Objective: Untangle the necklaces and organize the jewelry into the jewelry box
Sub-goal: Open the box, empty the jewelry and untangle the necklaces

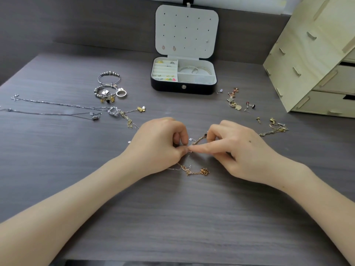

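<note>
Head view, looking down at a grey wood-grain table [172, 217].

- Left hand [159, 143]: fingers curled, thumb and forefinger pinching the tangle of thin gold-coloured necklace chains [194, 171] at its upper part.
- Right hand [236, 150]: grasping the same tangle. Curled fingers hold a strand near a small dark bead, and one straight digit reaches across to touch the left hand's pinch point.
- The tangle sits at table centre. One stretch runs between the two hands; the rest trails below them onto the table, with a fine silver strand mixed in.
- Black rounded jewelry box [183, 89]: open at the far edge of the table, well apart from the hands. Its white perforated lid [186, 31] stands upright and carries a few small earrings in the lower rows.
- Inside the box, ring rolls on the left hold several small pieces. Thin silver bangles [194, 69] lie in the rear right compartment.
- Far left of the box: two silver beaded bracelets [109, 76] and a plain silver ring [121, 93], close together.
- Left of the hands: two long silver chain necklaces [57, 103] stretched out, ending near a gold butterfly pendant [141, 109].
- Right of the box: a scatter of small earrings and studs [235, 100].
- Right of the right hand: a heap of gold chains [276, 129].
- Far right: a pale plywood drawer unit [307, 54].
</note>
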Demonstrator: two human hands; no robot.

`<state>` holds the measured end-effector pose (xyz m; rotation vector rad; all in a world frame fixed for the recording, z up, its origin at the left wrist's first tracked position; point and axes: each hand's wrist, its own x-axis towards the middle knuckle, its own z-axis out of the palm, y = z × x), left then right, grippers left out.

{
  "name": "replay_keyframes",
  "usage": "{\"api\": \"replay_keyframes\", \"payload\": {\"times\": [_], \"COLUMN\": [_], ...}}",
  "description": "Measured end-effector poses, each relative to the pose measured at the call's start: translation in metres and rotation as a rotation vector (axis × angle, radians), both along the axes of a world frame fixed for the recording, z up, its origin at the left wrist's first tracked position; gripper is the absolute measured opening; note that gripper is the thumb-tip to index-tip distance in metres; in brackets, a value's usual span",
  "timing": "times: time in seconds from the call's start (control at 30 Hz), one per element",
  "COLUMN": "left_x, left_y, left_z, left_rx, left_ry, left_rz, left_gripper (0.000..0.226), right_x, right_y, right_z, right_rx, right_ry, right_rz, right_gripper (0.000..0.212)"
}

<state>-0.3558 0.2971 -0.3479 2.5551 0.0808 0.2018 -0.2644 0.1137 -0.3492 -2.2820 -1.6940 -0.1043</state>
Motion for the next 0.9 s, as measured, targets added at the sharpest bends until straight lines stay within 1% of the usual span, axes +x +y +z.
{"api": "replay_keyframes", "payload": {"times": [0.07, 0.17, 0.3, 0.5, 0.73, 0.8, 0.9], "left_x": [0.000, 0.001, 0.001, 0.001, 0.001, 0.002, 0.006], "left_y": [0.001, 0.002, 0.001, 0.002, 0.003, 0.003, 0.000], "left_z": [0.000, -0.001, -0.002, 0.000, -0.001, -0.002, 0.002], "left_rx": [-0.025, -0.028, 0.027, 0.074, 0.102, 0.088, 0.021], "left_ry": [0.013, 0.001, -0.032, -0.027, -0.038, -0.040, -0.042], "left_rz": [0.003, 0.030, 0.093, 0.097, 0.094, 0.082, 0.031], "left_gripper": [0.018, 0.023, 0.018, 0.018, 0.017, 0.016, 0.012], "right_x": [0.000, 0.000, 0.001, -0.002, -0.005, -0.005, -0.008], "right_y": [-0.002, -0.006, -0.013, -0.020, -0.024, -0.024, -0.022], "right_z": [0.000, 0.003, 0.010, 0.014, 0.014, 0.017, 0.017], "right_rx": [-0.023, -0.022, 0.005, -0.035, -0.052, -0.043, 0.003], "right_ry": [-0.047, -0.058, -0.061, -0.019, 0.010, 0.017, 0.037], "right_rz": [0.005, 0.014, 0.001, -0.046, -0.052, -0.082, -0.151], "right_gripper": [0.048, 0.049, 0.043, 0.032, 0.031, 0.025, 0.009]}}
